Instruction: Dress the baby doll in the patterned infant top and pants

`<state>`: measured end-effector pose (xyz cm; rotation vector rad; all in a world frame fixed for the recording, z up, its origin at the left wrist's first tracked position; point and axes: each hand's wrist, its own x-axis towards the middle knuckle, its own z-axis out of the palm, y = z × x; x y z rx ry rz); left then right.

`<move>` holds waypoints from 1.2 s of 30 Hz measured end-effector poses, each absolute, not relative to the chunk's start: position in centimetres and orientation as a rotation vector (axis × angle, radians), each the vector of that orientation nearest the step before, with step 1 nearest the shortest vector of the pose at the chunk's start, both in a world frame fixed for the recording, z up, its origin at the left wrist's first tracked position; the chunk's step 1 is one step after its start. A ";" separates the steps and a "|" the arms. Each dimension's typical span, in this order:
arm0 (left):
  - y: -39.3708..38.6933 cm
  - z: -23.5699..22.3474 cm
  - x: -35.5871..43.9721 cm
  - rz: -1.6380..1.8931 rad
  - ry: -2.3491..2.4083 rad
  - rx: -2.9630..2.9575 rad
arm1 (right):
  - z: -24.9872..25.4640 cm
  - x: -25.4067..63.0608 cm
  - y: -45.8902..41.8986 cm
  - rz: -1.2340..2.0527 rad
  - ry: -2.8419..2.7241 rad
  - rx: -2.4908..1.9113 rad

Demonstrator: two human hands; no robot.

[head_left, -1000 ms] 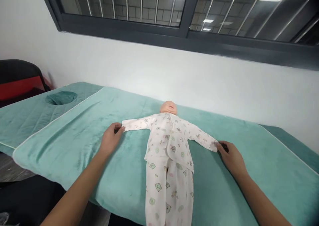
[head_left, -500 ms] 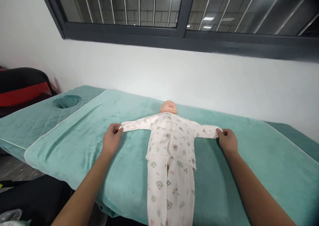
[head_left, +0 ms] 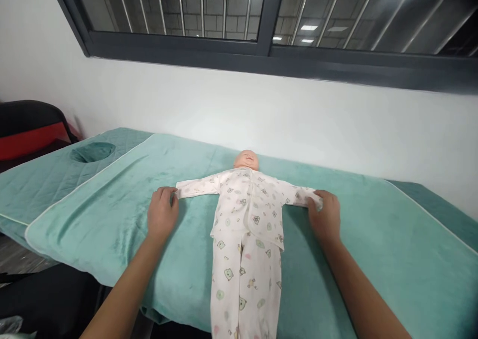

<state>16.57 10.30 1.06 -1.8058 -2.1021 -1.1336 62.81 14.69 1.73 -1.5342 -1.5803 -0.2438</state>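
Observation:
A baby doll [head_left: 245, 159] lies on its back on a teal towel [head_left: 112, 204], dressed in white printed pyjamas [head_left: 246, 214] with both sleeves stretched out sideways. My left hand [head_left: 162, 214] rests at the end of the doll's left-side sleeve [head_left: 194, 187], fingers curled and pinching the cuff. My right hand [head_left: 324, 217] lies over the end of the other sleeve [head_left: 298, 195], fingers closed on its cuff. The pyjama legs [head_left: 244, 284] hang towards the near edge of the bed.
The towel covers a teal massage bed [head_left: 45, 174] with a face hole [head_left: 92, 151] at the far left. A white wall [head_left: 261, 110] and a dark-framed window [head_left: 261, 20] stand right behind. A black and red chair [head_left: 30, 130] sits at the left.
My right hand carried its sleeve up to level and now has slid inward over the cuff. My left hand stayed at its cuff, shifting slightly.

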 end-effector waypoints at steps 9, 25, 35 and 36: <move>8.7 1.4 22.8 -1.319 -1.736 -2.255 | 4.2 50.8 12.4 0.531 -1.615 -1.203; 4.1 1.4 25.9 -1.555 -1.979 -2.544 | 3.8 50.1 11.8 0.803 -1.749 -1.244; 4.4 0.9 26.0 -1.556 -1.945 -2.528 | 8.1 48.1 19.8 0.493 -2.139 -1.218; 4.4 0.9 26.0 -1.565 -1.940 -2.523 | 8.3 47.9 20.1 0.455 -2.137 -1.233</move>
